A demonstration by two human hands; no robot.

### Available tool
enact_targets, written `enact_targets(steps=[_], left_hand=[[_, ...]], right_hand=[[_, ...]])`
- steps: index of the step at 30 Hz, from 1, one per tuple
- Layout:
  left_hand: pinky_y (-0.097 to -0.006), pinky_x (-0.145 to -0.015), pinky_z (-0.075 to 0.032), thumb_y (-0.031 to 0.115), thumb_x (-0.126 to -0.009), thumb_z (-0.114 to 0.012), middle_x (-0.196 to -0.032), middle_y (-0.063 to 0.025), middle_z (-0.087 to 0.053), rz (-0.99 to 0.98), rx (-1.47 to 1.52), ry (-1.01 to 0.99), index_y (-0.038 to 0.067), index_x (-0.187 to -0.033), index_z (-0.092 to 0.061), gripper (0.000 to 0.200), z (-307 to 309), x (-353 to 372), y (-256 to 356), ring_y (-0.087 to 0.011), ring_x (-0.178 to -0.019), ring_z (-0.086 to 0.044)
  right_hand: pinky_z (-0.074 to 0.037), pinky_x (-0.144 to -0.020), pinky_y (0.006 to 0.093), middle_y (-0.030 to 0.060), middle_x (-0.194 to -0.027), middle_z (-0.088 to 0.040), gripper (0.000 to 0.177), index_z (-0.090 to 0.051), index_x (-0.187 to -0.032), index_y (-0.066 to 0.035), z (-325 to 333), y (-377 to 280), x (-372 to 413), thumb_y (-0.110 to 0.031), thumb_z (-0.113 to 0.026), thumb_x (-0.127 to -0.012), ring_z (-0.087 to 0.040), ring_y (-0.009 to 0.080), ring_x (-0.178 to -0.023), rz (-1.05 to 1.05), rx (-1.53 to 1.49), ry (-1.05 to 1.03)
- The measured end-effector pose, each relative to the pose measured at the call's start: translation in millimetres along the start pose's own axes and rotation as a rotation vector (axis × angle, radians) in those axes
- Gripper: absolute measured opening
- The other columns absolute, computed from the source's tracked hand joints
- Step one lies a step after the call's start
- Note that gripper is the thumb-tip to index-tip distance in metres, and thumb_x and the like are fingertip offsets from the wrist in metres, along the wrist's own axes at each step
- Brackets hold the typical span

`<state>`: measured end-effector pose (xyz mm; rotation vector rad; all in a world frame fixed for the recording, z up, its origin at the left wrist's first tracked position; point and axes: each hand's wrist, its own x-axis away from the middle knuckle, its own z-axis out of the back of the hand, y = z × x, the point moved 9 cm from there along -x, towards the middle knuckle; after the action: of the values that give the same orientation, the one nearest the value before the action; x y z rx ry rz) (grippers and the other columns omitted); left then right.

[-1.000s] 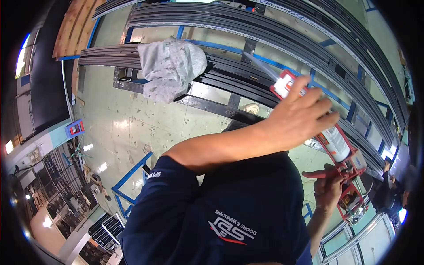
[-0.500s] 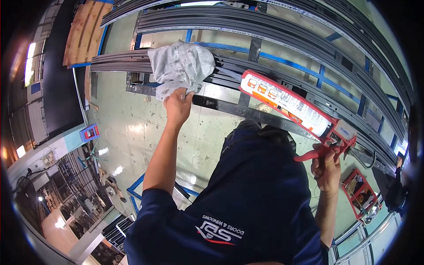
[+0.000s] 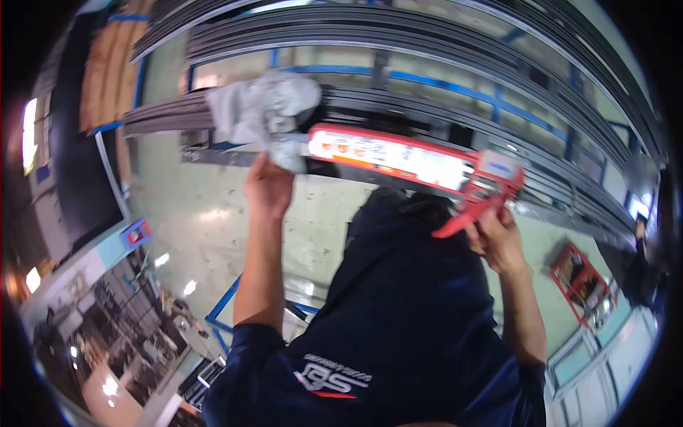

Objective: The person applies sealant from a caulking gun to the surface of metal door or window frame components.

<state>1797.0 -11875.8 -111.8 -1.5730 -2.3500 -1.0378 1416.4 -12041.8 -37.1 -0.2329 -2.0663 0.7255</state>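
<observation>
A light grey cloth (image 3: 263, 110) lies bunched over dark metal profiles (image 3: 167, 119), with my left hand (image 3: 269, 191) closed on its lower edge. My right hand (image 3: 496, 238) grips the handle of a red caulking gun (image 3: 494, 178), which carries a white and orange sealant cartridge (image 3: 391, 158). The gun lies across my view, and its nozzle (image 3: 290, 136) points left and meets the cloth near my left hand. Motion blurs the gun and cloth, so whether the tip is wrapped is unclear.
More long dark profiles (image 3: 320, 34) rest on a rack with blue bars (image 3: 441, 83). A wooden pallet (image 3: 114, 71) stands at upper left. At right are a red tool tray (image 3: 580, 281) on the floor and part of another person (image 3: 640, 249) in dark clothing.
The caulking gun and my right hand have moved left, bringing the nozzle to the cloth's lower part. My left hand and the cloth appear slightly further left as the view shifts.
</observation>
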Motion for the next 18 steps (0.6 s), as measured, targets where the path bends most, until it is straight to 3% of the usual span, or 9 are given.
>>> enact_targets(steps=[1, 2, 3, 4, 10, 13, 18], left_hand=[[-0.0447, -0.105, -0.041, 0.016, -0.094, -0.052, -0.125, -0.0111, -0.063, 0.010, 0.057, -0.134, 0.005, -0.123, -0.058, 0.031, 2, 3, 0, -0.0254, -0.121, -0.056], [-0.0454, -0.106, -0.040, 0.011, -0.091, -0.055, -0.127, -0.0112, -0.061, -0.024, -0.031, -0.033, 0.006, -0.125, -0.056, 0.035, 3, 4, -1, -0.0261, -0.124, -0.054], [-0.0413, -0.101, -0.044, 0.010, -0.088, -0.056, -0.129, -0.0117, -0.058, -0.096, -0.162, 0.112, 0.005, -0.130, -0.050, 0.043, -1, 6, -3, -0.0272, -0.117, -0.058], [-0.0411, -0.101, -0.045, 0.008, -0.088, -0.055, -0.133, -0.0115, -0.056, -0.117, -0.215, 0.102, 0.006, -0.135, -0.047, 0.048, -2, 5, -4, -0.0267, -0.119, -0.056], [-0.0384, -0.104, -0.044, 0.029, -0.100, -0.053, -0.130, -0.0088, -0.059, -0.013, -0.116, 0.303, 0.004, -0.132, -0.052, 0.041, 62, 1, -15, -0.0241, -0.119, -0.056], [-0.0398, -0.104, -0.044, 0.030, -0.101, -0.051, -0.129, -0.0087, -0.060, -0.028, -0.106, 0.288, 0.005, -0.131, -0.052, 0.039, 65, -3, -12, -0.0243, -0.118, -0.057], [-0.0422, -0.106, -0.043, 0.015, -0.094, -0.056, -0.130, -0.0094, -0.059, -0.070, -0.177, 0.258, 0.008, -0.134, -0.049, 0.041, 95, -11, 4, -0.0262, -0.119, -0.057]], right_hand=[[-0.028, -0.043, 0.0203, 0.0007, -0.071, -0.054, 0.043, -0.063, -0.118, 0.001, 4, 5, -2, -0.038, -0.059, -0.097, -0.038, 0.0057, -0.049, -0.016, 0.017, 0.029], [-0.028, -0.043, 0.0201, 0.0004, -0.071, -0.053, 0.043, -0.064, -0.117, -0.001, 3, 7, -4, -0.038, -0.059, -0.097, -0.039, 0.0055, -0.049, -0.031, 0.018, -0.016], [-0.029, -0.044, 0.0199, 0.0001, -0.071, -0.053, 0.042, -0.064, -0.116, -0.002, -1, 7, -6, -0.039, -0.059, -0.097, -0.039, 0.0053, -0.050, -0.047, 0.020, -0.067], [-0.029, -0.044, 0.0198, 0.0000, -0.071, -0.053, 0.041, -0.064, -0.115, -0.002, -1, 8, -6, -0.038, -0.059, -0.097, -0.040, 0.0053, -0.051, -0.072, 0.033, -0.049], [-0.029, -0.044, 0.0198, 0.0001, -0.068, -0.051, 0.040, -0.065, -0.113, -0.001, -1, 25, -8, -0.038, -0.060, -0.097, -0.040, 0.0060, -0.051, -0.101, 0.035, -0.036], [-0.030, -0.044, 0.0199, -0.0002, -0.067, -0.051, 0.042, -0.065, -0.112, -0.002, -3, 25, -8, -0.040, -0.061, -0.096, -0.041, 0.0062, -0.051, -0.099, 0.054, -0.024], [-0.033, -0.047, 0.0197, -0.0010, -0.069, -0.053, 0.039, -0.067, -0.112, -0.005, -6, 26, -9, -0.040, -0.061, -0.096, -0.045, 0.0056, -0.055, -0.104, 0.065, -0.055]])
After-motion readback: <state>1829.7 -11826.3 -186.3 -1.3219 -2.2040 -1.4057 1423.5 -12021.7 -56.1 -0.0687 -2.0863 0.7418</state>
